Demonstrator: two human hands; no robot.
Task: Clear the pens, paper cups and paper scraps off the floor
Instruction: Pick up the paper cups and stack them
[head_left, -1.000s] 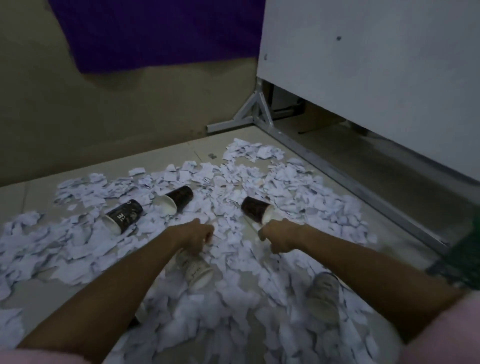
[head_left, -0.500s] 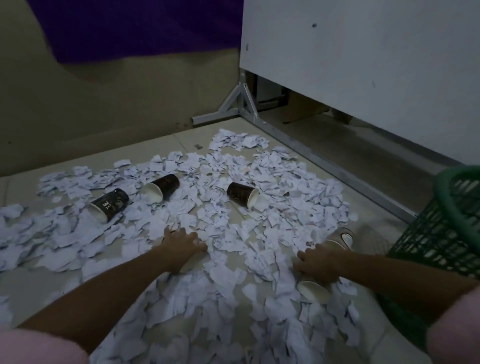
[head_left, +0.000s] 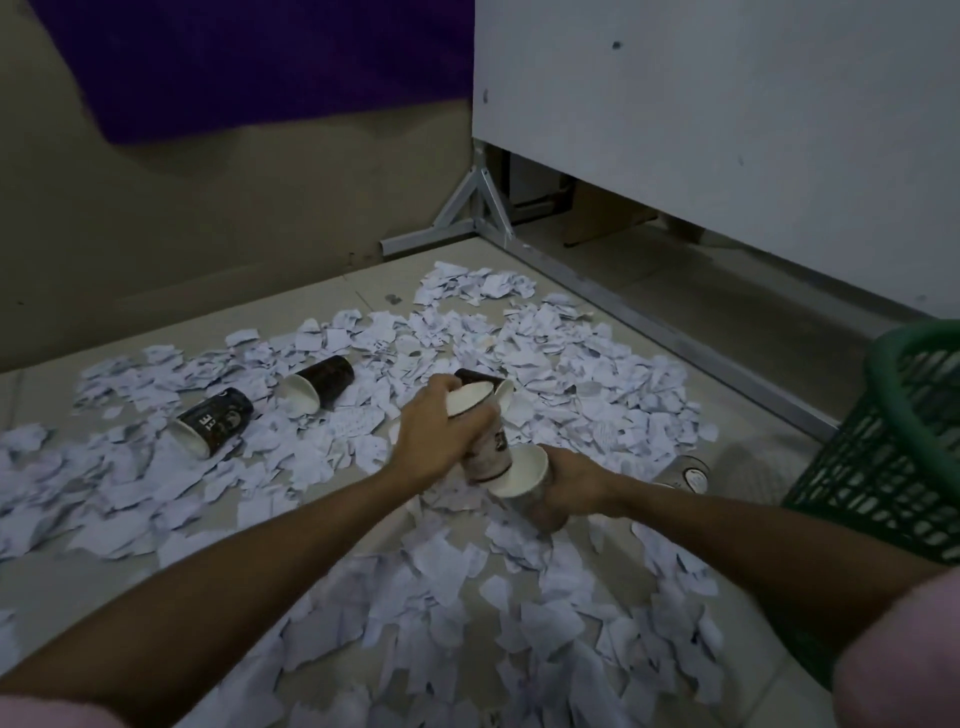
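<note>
Head view: nearest to the camera, the tiled floor (head_left: 62, 582) is covered by a thick layer of torn white paper scraps (head_left: 436, 613), over which both bare forearms are stretched forward. Above the scraps, a light paper cup (head_left: 524, 480) is gripped by the right hand (head_left: 571, 486) with the fingers curled round its body; its white mouth is turned up toward the left. A second light cup (head_left: 480, 441) is held by the left hand (head_left: 434, 441), whose fingers are wrapped round its upper part, and its lower end is set into the mouth of the first cup. Nothing can be seen inside either cup.

At the right edge, a green mesh basket (head_left: 883, 467) is standing on the floor; what is in it cannot be told. Just beside it, one more light cup (head_left: 688, 474) is lying on its side among the scraps.

Farther away, three dark paper cups are lying on their sides: one with white lettering (head_left: 215, 422) at the left, one (head_left: 322, 382) near the middle with its white mouth open toward the camera, and one (head_left: 485, 382) partly hidden behind the left hand. Beyond them, a metal frame (head_left: 467, 218) and a white panel (head_left: 727, 130) are seen at the wall.
</note>
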